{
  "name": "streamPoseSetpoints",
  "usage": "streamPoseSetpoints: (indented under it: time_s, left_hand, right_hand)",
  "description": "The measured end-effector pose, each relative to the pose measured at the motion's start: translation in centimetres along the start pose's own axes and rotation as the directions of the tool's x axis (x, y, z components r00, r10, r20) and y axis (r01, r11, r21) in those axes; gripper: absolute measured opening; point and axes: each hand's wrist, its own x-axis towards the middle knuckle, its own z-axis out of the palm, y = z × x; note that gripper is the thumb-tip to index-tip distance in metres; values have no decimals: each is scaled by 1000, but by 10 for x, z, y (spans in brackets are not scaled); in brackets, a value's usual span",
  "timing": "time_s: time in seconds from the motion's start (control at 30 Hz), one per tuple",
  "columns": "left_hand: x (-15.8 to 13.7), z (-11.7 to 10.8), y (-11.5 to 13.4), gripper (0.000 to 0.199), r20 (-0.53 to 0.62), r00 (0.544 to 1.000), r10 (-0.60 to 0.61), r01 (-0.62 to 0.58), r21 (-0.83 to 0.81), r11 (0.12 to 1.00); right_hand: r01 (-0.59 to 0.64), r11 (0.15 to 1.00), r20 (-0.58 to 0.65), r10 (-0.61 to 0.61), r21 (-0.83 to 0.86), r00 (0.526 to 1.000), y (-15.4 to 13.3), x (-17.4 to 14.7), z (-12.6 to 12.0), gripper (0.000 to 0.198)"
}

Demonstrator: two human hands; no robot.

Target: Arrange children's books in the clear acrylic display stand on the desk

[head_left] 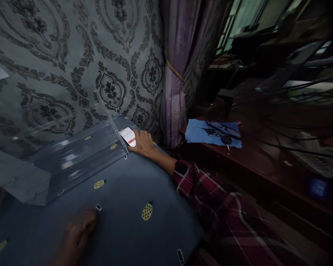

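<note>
A phone (128, 137) with a lit white screen and a red button leans at the right end of a clear plastic box (80, 153). Its digits are too small to read surely. My right hand (143, 143) grips the phone's right side, thumb low and fingers at its edge. My left hand (79, 231) is low in the picture, over the blue pineapple-print cloth (122, 210). It is blurred, with the fingers curled in, and no object shows in it. The plastic box lies between the left hand and the patterned wall.
On the right stands a dark red table (255, 155) with a blue cloth (192, 131), glasses (224, 128), keys (226, 140) and several cables. A tied purple curtain (176, 74) hangs beside the patterned wall (113, 44). A greyish sheet-like thing (22, 179) is at the left.
</note>
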Motion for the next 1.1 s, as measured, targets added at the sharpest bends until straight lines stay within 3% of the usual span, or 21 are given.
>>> streamPoseSetpoints:
  time_s: [0.27, 0.47, 0.7, 0.77, 0.87, 0.93, 0.97, 1.03, 1.1]
  left_hand:
    - [-7, 4, -9, 35, 51, 998, -24, 24, 5, 1000]
    - [-2, 1, -1, 31, -8, 1000, 13, -13, 3, 1000]
    - [6, -5, 8, 24, -114, 991, -68, 65, -30, 997]
    - [6, -4, 8, 25, -161, 982, -100, 99, -14, 995]
    - [5, -1, 6, 27, -225, 968, -111, 117, 11, 993]
    - [5, 1, 4, 28, -213, 972, -103, 109, 15, 994]
    - [5, 1, 4, 29, -199, 975, -98, 103, 16, 995]
    - [3, 2, 2, 30, -174, 981, -82, 87, 20, 996]
    - [2, 3, 0, 32, -155, 986, -64, 68, 19, 998]
  right_hand:
    - [-4, 1000, -15, 4, -7, 1000, -1, -1, 1, 93]
    - [-16, 1000, -14, 16, 24, 1000, 1, 0, 2, 92]
    - [-162, 965, -93, 184, 206, 979, 0, -8, -5, 57]
    - [-90, 958, -144, 133, 272, 981, -5, -21, -7, 42]
    - [152, 916, -206, -78, 372, 975, -17, -52, -6, 20]
    - [357, 836, -220, -288, 416, 932, -28, -74, -5, 10]
    - [459, 784, -216, -405, 419, 889, -34, -84, -4, 8]
    - [642, 662, -208, -616, 387, 760, -43, -100, -4, 10]
    - [758, 554, -191, -749, 343, 634, -47, -110, -3, 14]
